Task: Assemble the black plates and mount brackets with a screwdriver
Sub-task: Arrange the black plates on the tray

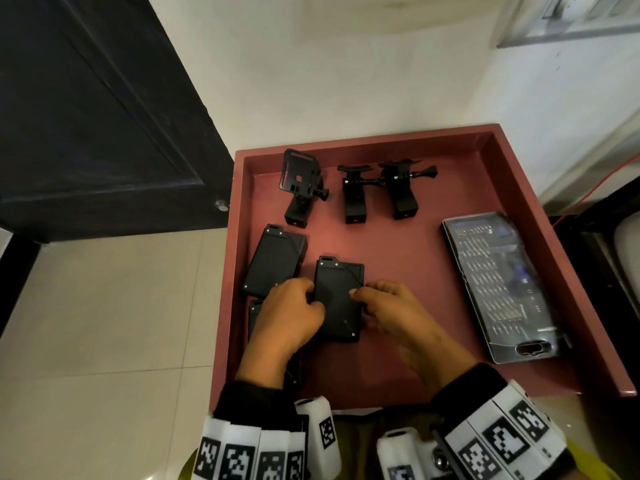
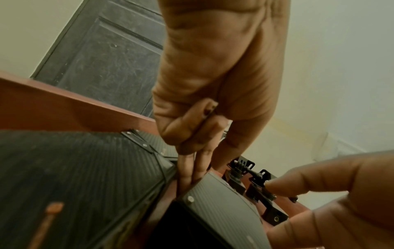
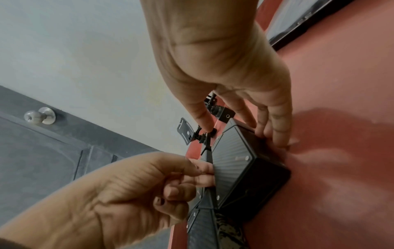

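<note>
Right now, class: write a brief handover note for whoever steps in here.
Left hand grips the left edge of the middle black plate; right hand holds its right edge.
Another plate lies left of it in the red tray; three mount brackets stand at the back; the screwdriver kit lies closed at right.
Done: nothing joined. Left: all assembly.

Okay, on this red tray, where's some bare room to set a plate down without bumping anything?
Free: the red strip between the centre plate and the bit case, and the far right corner beyond the three brackets. Crowded: the left side, where plates lie together under both hands.
</note>
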A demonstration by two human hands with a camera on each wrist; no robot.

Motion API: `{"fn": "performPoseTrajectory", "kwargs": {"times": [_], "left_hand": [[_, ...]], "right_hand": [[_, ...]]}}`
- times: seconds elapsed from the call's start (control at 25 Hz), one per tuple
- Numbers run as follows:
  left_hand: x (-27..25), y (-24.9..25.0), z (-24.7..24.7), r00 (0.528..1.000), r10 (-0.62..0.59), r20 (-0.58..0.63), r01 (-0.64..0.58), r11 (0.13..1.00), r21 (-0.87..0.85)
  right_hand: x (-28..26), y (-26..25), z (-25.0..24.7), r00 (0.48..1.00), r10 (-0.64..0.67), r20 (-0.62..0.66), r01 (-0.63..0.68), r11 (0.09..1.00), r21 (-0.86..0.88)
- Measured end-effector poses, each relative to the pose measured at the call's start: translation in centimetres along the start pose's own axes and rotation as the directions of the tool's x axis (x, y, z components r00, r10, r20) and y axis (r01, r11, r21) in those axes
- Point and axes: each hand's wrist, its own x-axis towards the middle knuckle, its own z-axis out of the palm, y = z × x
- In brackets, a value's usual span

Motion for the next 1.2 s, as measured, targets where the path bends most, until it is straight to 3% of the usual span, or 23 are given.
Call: {"fn": "performPoseTrajectory", "kwargs": {"times": [0.24,0.68,0.92,1.2], "left_hand": [[0.6,0.1,0.3,0.992,0.004,-0.123,-0.041,0.954,-0.297],[1.1,-0.9,0.1,0.967,0.063,-0.245,-0.147,0.927,-0.345],[0.9,-0.9,-0.8,0.943,0.171,-0.286,-0.309,0.769,-0.560],[-0.1,0.2,-1.5,0.943,0.210,-0.257,-0.332,0.602,-0.726]], "right_hand": [[1.1,-0.1,-0.2,0.999,0.016,-0.030,-0.012,0.994,0.108],[1.0,-0.9,-0.6,0.988,-0.148,-0.041,0.153,0.972,0.178],[0.5,-1.9,-1.5,0.952,-0.286,0.113,0.252,0.936,0.245],[-0.1,-2.5,-2.4,0.897,-0.354,0.264,0.307,0.929,0.206]]}}
